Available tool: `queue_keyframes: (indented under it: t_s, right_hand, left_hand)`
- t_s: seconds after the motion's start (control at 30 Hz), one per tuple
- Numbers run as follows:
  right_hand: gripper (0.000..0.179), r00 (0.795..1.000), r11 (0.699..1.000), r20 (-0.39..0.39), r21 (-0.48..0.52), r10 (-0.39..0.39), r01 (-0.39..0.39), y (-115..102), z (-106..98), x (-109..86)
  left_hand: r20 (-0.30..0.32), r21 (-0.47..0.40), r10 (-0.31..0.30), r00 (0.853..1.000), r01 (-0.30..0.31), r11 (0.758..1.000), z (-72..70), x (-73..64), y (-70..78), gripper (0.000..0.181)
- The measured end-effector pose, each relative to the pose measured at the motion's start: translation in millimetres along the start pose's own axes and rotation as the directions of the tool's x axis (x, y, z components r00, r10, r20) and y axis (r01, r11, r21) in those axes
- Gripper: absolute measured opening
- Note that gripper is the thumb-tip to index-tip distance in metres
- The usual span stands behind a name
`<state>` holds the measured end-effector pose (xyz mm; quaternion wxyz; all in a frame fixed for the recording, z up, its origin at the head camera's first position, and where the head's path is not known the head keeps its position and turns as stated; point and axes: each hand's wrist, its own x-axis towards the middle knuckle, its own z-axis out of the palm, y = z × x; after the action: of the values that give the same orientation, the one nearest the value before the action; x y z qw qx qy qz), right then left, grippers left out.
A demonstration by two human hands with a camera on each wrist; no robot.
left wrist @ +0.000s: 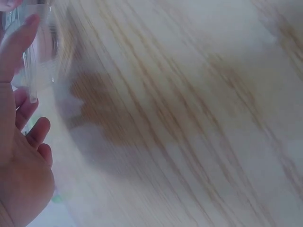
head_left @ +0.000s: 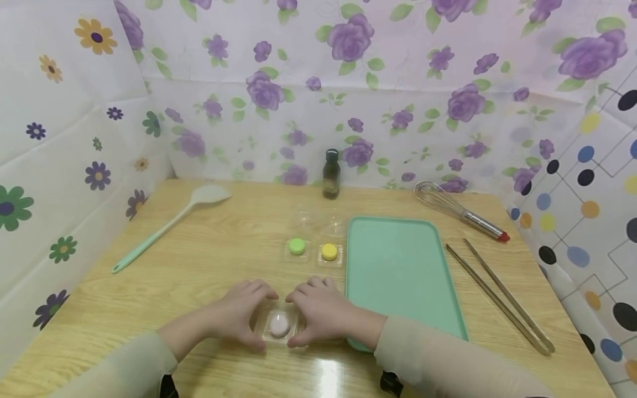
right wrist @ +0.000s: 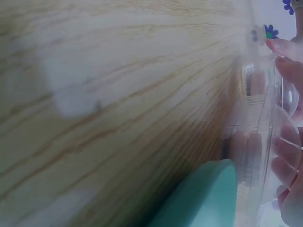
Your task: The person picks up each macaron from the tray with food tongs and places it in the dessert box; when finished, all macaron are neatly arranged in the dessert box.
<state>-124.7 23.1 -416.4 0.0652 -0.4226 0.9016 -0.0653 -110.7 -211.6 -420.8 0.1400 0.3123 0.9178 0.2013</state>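
A small clear plastic box [head_left: 265,320] with a pale pinkish round macaron [head_left: 280,326] inside sits low in the middle of the head view. My left hand [head_left: 233,312] grips its left side, thumb at the near corner and fingers at the far one. On the other side my right hand [head_left: 324,314] holds it in the same way. The right wrist view shows the clear plastic [right wrist: 253,132] with fingers behind it. Farther off, a green macaron [head_left: 297,246] and a yellow macaron [head_left: 329,252] lie in clear boxes whose lids stand open.
A mint-green tray [head_left: 400,265] lies just right of my right hand. Beyond it are metal tongs [head_left: 500,298] and a whisk [head_left: 460,210]. A dark bottle [head_left: 331,174] stands at the back edge, and a long-handled spatula [head_left: 174,224] lies at the left.
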Motion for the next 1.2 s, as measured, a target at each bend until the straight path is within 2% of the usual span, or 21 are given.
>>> queue_keyframes:
  t_s: [0.27, 0.43, 0.57, 0.67, 0.87, 1.07, 1.2]
  right_hand:
    - [0.078, 0.998, 0.997, 0.035, 0.045, 0.059, -0.061, -2.0, -2.5, 6.6]
    - [0.079, 0.993, 0.988, 0.085, 0.119, 0.088, -0.098, -0.7, -7.2, 8.6]
    - [0.075, 0.989, 0.974, 0.104, 0.189, 0.108, -0.126, 0.3, -10.3, 9.9]
    - [0.070, 0.989, 0.976, 0.100, 0.177, 0.108, -0.124, 0.2, -11.6, 11.6]
    - [0.067, 0.991, 0.985, 0.092, 0.135, 0.096, -0.108, 0.2, -12.6, 13.8]
    - [0.069, 0.994, 0.981, 0.082, 0.175, 0.075, -0.088, 5.2, -9.9, 13.1]
    - [0.070, 0.997, 0.959, 0.048, 0.273, 0.064, -0.075, 14.6, -9.3, 12.1]
  left_hand:
    - [-0.027, 0.018, -0.015, 1.000, 0.015, 1.000, -0.6, 2.6, 0.5, 0.087]
    - [-0.040, 0.003, -0.021, 0.999, 0.021, 1.000, -1.8, 1.3, -2.2, 0.081]
    - [-0.058, 0.044, -0.006, 0.998, 0.009, 0.999, -2.5, 2.6, -3.6, 0.077]
    - [-0.068, 0.073, 0.005, 0.998, 0.000, 0.997, -3.1, 3.9, -3.6, 0.076]
    - [-0.081, 0.078, -0.004, 0.997, 0.010, 0.997, -2.5, 3.8, -3.6, 0.077]
    - [-0.102, 0.097, 0.004, 0.995, 0.006, 0.995, -0.9, 3.3, -4.4, 0.077]
    - [-0.130, 0.111, 0.016, 0.991, -0.001, 0.994, -3.7, 3.0, -4.1, 0.083]
